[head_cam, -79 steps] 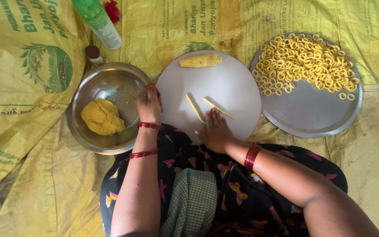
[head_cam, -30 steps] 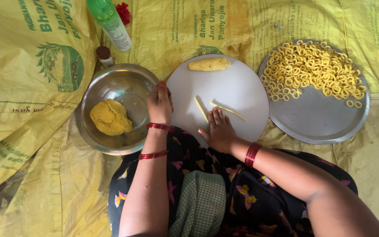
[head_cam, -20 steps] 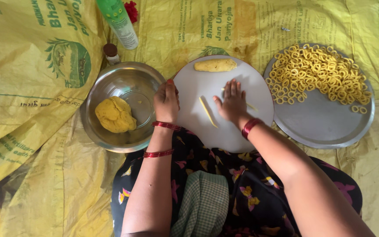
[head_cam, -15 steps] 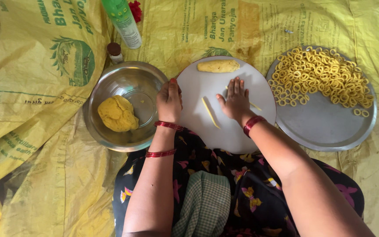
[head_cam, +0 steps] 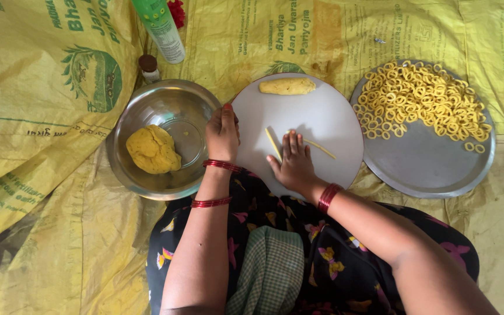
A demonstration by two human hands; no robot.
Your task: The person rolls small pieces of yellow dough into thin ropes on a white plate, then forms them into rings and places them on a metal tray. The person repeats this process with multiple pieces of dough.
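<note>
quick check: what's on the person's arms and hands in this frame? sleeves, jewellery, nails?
Both forearms are bare, no sleeves in view. The left hand has a red-painted thumbnail, with a stack of thin red bangles at the wrist and a second red set further up the forearm. The right hand has red bangles at its wrist. No rings visible.

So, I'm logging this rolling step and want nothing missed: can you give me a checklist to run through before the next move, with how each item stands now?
1. Right hand flat on the thin yellow dough strand: ok.
2. Left hand steadying the round white board at its edge: ok.
3. Second short dough strip lying clear of the palm: ok.
4. Thick dough log out of the way at the board's far edge: ok.
5. Bare space on the steel plate beside the yellow dough rings: ok.
6. Strand evenly thick under the hand: cannot tell.
</note>
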